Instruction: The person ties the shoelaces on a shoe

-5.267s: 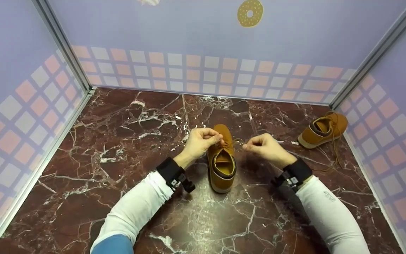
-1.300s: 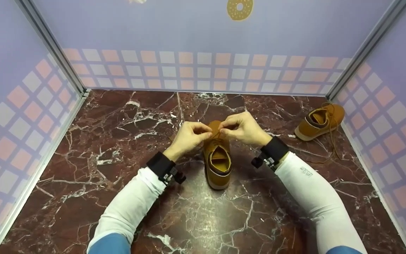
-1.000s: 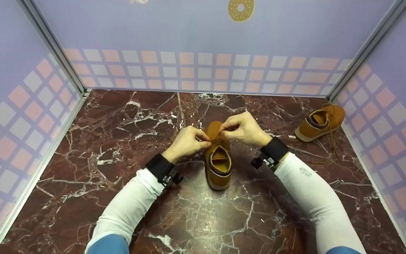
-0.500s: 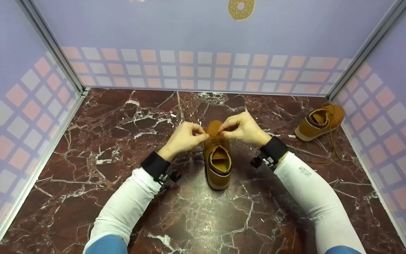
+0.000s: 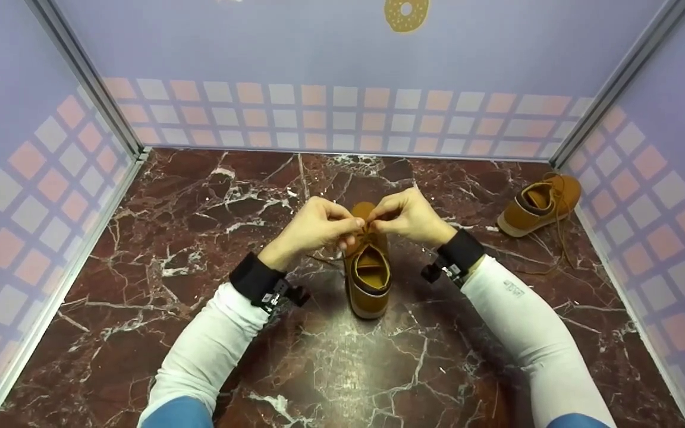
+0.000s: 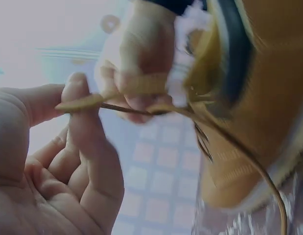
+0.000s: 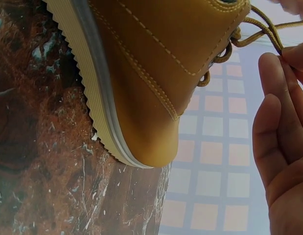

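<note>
tan shoe (image 5: 370, 260): upright on the marble floor (image 5: 104, 333), just right of centre in my head view, opening facing up.
long axis: close to vertical in that frame, toe toward the top, heel toward the bottom, so i look along it from behind the heel.
lace (image 6: 261, 171): threaded through the front of the shoe; in my left wrist view one strand runs down to the lower right, and blur keeps me from tracing the rest.
left hand (image 5: 317, 227): reaches in from the lower left, thumb and forefinger pinching the lace, the other fingers bent in.
right hand (image 5: 409, 219): reaches in from the right, thumb and a fingertip pinching the lace; the right edge of its wrist view crops the grip.
nearer hand: both sets of fingertips almost meet over the lacing, so i can't call one nearer.
relation that counts: by my judgement, the lace between the two pinches, over the shoe's midline; a sideways pull would run across the long axis. in the upper right of the right wrist view, strands cross just beside the right fingertips.
second shoe (image 5: 547, 215): upper right of the head view, well apart, toe angled to the upper right; the right hand is nearer to it.
</note>
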Demonstrator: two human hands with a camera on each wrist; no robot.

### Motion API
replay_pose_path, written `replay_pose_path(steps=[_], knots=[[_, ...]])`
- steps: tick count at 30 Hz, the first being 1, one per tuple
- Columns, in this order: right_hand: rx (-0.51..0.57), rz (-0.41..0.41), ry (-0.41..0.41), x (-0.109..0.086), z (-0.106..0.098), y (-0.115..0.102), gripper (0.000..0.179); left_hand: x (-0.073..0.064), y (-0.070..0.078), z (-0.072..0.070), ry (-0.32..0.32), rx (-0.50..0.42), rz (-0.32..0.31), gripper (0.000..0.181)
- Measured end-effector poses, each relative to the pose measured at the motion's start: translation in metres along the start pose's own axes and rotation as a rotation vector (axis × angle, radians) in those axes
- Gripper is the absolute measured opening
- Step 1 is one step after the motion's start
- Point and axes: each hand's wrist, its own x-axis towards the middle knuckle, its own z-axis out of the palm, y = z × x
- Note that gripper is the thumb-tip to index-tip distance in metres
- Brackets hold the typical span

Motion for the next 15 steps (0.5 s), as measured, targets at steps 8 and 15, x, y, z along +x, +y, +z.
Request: replay_pose_path(steps=[8, 15], knots=[[-0.003, 0.013, 0.012, 0.000, 0.000, -0.002, 0.014, -0.004, 0.019, 0.014, -0.074, -0.356, -0.072, 0.037], [-0.029, 0.007, 0.017, -0.001, -0.004, -0.002, 0.006, 0.002, 0.028, 0.043, -0.057, -0.579, -0.163, 0.027]])
